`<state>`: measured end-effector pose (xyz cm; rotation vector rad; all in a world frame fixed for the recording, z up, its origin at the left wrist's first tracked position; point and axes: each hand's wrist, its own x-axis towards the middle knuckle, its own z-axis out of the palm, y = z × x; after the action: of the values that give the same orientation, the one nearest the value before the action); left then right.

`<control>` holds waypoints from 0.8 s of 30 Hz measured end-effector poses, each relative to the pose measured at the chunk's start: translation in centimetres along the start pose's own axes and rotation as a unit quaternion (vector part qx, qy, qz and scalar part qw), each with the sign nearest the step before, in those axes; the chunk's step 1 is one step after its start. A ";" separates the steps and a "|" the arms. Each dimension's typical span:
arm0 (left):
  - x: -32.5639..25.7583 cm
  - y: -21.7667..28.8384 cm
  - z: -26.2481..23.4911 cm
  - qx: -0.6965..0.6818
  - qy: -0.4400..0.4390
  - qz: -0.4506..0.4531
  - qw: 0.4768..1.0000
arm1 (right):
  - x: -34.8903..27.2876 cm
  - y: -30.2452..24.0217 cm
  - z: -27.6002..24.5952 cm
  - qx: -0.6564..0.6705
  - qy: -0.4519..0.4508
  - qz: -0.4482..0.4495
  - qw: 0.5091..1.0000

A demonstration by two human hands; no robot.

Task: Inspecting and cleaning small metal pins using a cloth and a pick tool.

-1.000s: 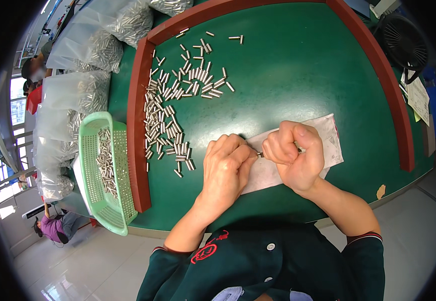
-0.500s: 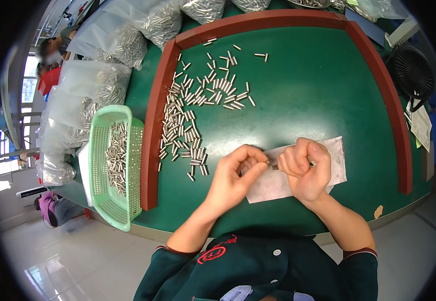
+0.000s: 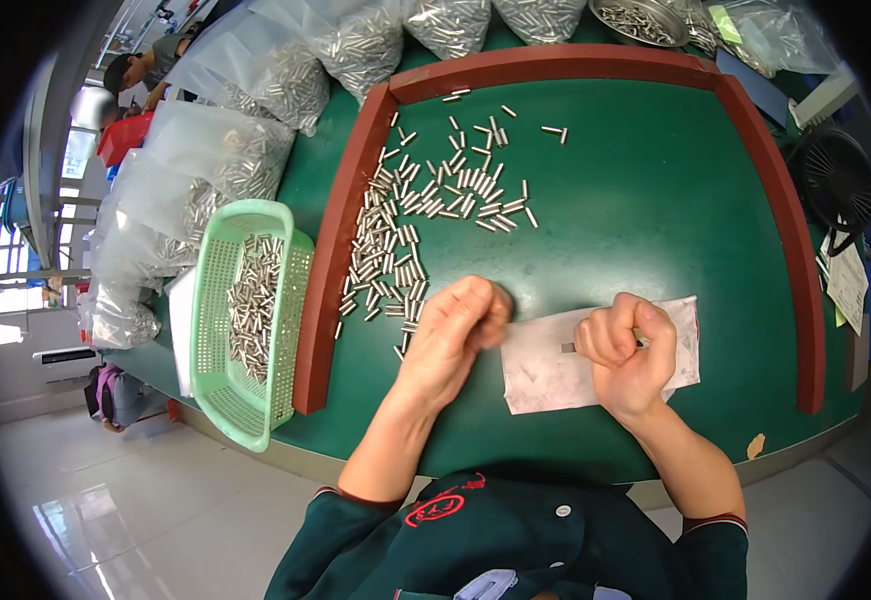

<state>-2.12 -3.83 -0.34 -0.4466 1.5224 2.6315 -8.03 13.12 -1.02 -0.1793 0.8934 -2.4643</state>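
My left hand [image 3: 455, 330] is curled, fingertips pinched together, at the near end of a spread of small metal pins [image 3: 395, 250] on the green mat [image 3: 635, 210]. Whatever is between its fingers is hidden. My right hand [image 3: 627, 350] is a closed fist over a white paper sheet [image 3: 545, 375]. A short metal piece [image 3: 567, 348] juts from the left side of that fist. A hand's width of paper and mat separates the two hands.
A red-brown raised rim [image 3: 330, 270] frames the mat. Left of it a green plastic basket [image 3: 210, 330] holds more pins. Clear bags of pins [image 3: 225, 160] pile up at the back left. A black fan [image 3: 835, 180] stands at right. Other people are at far left.
My hands, joined over the paper before, have drawn apart: the left one went left toward the pins, the right one stayed over the paper. The view also shifted slightly.
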 end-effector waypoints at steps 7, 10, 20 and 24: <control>0.6 2.5 -4.1 0.539 0.308 0.199 0.758 | 0.0 0.2 -0.1 0.000 0.001 0.001 1.000; 1.2 3.4 -4.7 0.624 0.307 0.229 0.682 | 0.1 0.1 -0.1 -0.002 0.000 -0.002 1.000; 4.0 4.1 -5.2 0.703 0.248 0.165 0.646 | 0.0 0.0 -0.1 -0.008 0.012 -0.002 1.000; 3.9 4.5 -4.9 0.695 0.237 0.126 0.668 | 0.0 -0.1 0.1 -0.015 0.007 -0.002 1.000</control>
<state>-5.70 -10.68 0.07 -0.7184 3.1978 0.6633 -8.01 13.13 -0.90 -0.1755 0.9371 -2.4598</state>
